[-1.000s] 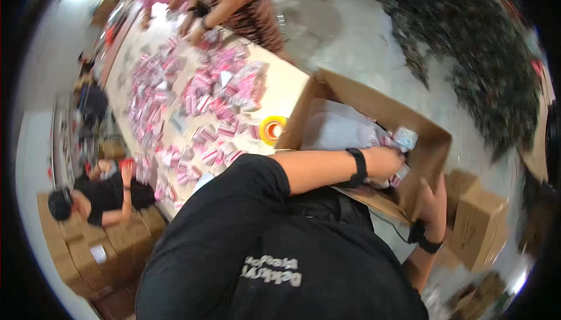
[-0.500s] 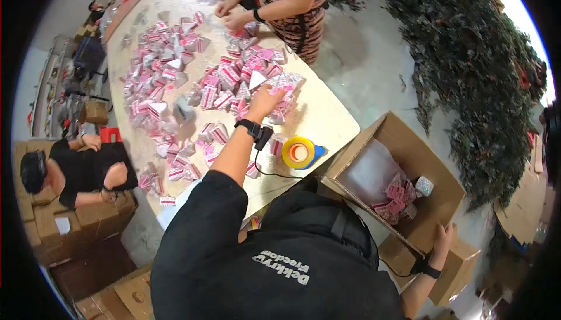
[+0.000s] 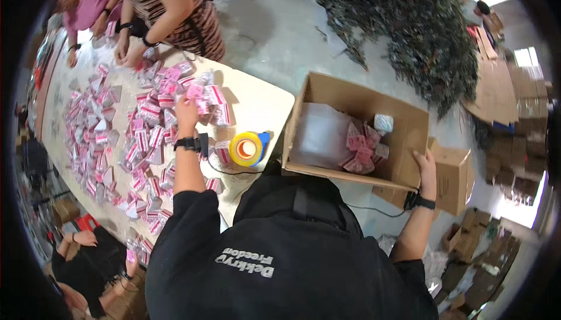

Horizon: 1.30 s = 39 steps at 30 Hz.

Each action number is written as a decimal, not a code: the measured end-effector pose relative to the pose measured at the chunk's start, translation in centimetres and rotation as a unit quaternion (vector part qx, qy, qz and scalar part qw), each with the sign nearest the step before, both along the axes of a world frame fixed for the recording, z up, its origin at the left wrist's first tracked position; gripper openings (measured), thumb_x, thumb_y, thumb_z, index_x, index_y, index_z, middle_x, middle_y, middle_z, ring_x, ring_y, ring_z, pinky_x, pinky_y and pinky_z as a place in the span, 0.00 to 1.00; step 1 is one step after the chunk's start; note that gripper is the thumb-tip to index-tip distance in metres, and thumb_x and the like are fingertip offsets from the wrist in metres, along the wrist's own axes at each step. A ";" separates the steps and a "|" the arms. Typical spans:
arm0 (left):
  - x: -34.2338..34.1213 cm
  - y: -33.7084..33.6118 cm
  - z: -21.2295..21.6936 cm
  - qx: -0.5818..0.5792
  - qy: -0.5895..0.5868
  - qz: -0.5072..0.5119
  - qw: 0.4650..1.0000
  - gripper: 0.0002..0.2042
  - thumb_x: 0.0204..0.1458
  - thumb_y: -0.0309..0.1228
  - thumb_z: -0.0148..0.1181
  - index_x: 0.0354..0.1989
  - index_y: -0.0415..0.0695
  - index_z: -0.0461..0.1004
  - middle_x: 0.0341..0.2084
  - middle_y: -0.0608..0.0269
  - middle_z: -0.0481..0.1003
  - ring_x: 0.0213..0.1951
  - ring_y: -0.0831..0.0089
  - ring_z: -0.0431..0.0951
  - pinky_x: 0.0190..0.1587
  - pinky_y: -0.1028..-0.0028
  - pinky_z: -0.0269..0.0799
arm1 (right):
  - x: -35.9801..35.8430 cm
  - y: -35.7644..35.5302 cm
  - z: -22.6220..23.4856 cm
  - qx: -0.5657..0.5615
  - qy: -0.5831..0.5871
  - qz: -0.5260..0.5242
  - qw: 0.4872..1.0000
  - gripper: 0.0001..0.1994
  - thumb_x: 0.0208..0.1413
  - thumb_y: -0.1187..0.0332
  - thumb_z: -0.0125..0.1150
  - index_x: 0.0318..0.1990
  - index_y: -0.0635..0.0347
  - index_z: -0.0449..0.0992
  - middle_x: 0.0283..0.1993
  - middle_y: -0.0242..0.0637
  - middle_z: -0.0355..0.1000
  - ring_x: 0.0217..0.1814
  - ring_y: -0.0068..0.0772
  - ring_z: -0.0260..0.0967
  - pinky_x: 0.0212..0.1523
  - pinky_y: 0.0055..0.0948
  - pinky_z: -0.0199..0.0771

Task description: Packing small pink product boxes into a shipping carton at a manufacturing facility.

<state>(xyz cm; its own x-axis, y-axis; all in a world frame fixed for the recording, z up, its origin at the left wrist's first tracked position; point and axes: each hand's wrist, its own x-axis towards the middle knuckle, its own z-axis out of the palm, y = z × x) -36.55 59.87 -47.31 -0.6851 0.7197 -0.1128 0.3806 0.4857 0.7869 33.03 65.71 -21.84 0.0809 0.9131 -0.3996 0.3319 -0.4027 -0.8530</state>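
Over the table, my left hand [image 3: 187,114] is closed on a cluster of pink-and-white packets [image 3: 213,101], small wedge-shaped pieces in clear wrapping. The fingers partly hide the packets they grip. Many similar packets [image 3: 140,139] lie heaped beneath and left of that hand. On the right, my right hand [image 3: 426,171] grips the right wall of an open cardboard box [image 3: 318,172], fingers inside and out. Inside the box are some pink packets [image 3: 362,144], a pale patterned packet [image 3: 383,123] and a clear plastic sheet [image 3: 318,136].
A yellow tape roll on a blue dispenser [image 3: 248,149] stands near the table edge [image 3: 274,95], beside a black cable. Co-workers are at the far left and lower left. Dark green foliage [image 3: 403,39] is piled beyond the box, and another carton [image 3: 453,177] is under its right end.
My view has turned right, so the table slid left and the box came nearer the middle. My left hand stays on the packets, my right on the box. The lower-left co-worker's arms have moved.
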 end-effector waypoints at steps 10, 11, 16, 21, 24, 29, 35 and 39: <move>9.3 -1.3 24.1 0.276 -0.188 -0.023 0.942 0.16 0.63 0.30 0.57 0.55 0.36 0.73 0.42 0.63 0.78 0.40 0.80 0.77 0.43 0.79 0.74 | 2.0 0.6 -2.1 -0.004 0.056 0.017 0.998 0.21 0.60 0.69 0.57 0.59 0.67 0.70 0.54 0.36 0.73 0.52 0.26 0.70 0.54 0.26 0.69; 10.8 -1.5 26.9 0.311 -0.212 -0.058 0.925 0.16 0.63 0.29 0.57 0.57 0.35 0.72 0.42 0.62 0.78 0.40 0.80 0.77 0.43 0.80 0.74 | 2.7 0.8 -2.7 -0.002 0.061 0.016 0.998 0.21 0.60 0.69 0.57 0.59 0.67 0.70 0.54 0.36 0.73 0.52 0.26 0.70 0.54 0.26 0.69; 19.0 -0.9 35.0 0.369 -0.277 -0.148 0.875 0.17 0.62 0.25 0.56 0.58 0.34 0.70 0.46 0.60 0.77 0.44 0.76 0.78 0.48 0.76 0.75 | 4.1 1.5 -4.5 -0.009 0.165 0.067 0.984 0.21 0.60 0.68 0.57 0.60 0.66 0.68 0.52 0.35 0.73 0.51 0.27 0.69 0.54 0.27 0.69; 26.5 1.2 34.8 0.291 -0.357 -0.205 0.864 0.16 0.60 0.23 0.58 0.56 0.34 0.71 0.46 0.61 0.77 0.45 0.79 0.77 0.50 0.77 0.73 | 3.4 1.3 -4.1 0.026 0.168 0.064 0.983 0.21 0.60 0.69 0.57 0.60 0.66 0.67 0.51 0.35 0.72 0.51 0.25 0.68 0.51 0.27 0.70; 30.3 2.7 32.4 0.213 -0.379 -0.245 0.867 0.15 0.61 0.24 0.58 0.55 0.33 0.72 0.44 0.62 0.78 0.43 0.81 0.77 0.49 0.79 0.73 | 3.1 1.6 -4.0 0.038 0.183 0.064 0.980 0.22 0.59 0.68 0.58 0.60 0.66 0.67 0.51 0.35 0.72 0.51 0.24 0.67 0.51 0.26 0.69; 32.6 3.9 26.5 0.053 -0.278 -0.310 0.908 0.16 0.59 0.24 0.57 0.55 0.35 0.72 0.46 0.63 0.77 0.44 0.80 0.76 0.49 0.78 0.73 | 3.5 1.4 -4.1 0.034 0.139 0.060 0.988 0.22 0.59 0.68 0.58 0.60 0.66 0.67 0.51 0.34 0.71 0.51 0.24 0.67 0.53 0.25 0.68; 33.6 2.9 23.7 -0.071 -0.046 -0.346 0.934 0.21 0.56 0.31 0.62 0.58 0.39 0.70 0.45 0.49 0.78 0.45 0.68 0.78 0.49 0.72 0.73 | 3.8 1.6 -4.1 0.019 0.145 0.093 0.985 0.25 0.60 0.69 0.56 0.64 0.65 0.63 0.56 0.35 0.70 0.56 0.25 0.66 0.57 0.26 0.66; 33.0 2.9 25.5 -0.053 -0.151 -0.350 0.923 0.17 0.59 0.29 0.60 0.55 0.36 0.71 0.46 0.56 0.79 0.48 0.72 0.78 0.51 0.72 0.74 | 3.6 1.7 -3.9 0.023 0.171 0.083 0.981 0.22 0.61 0.69 0.57 0.61 0.66 0.66 0.53 0.34 0.71 0.53 0.24 0.66 0.54 0.25 0.67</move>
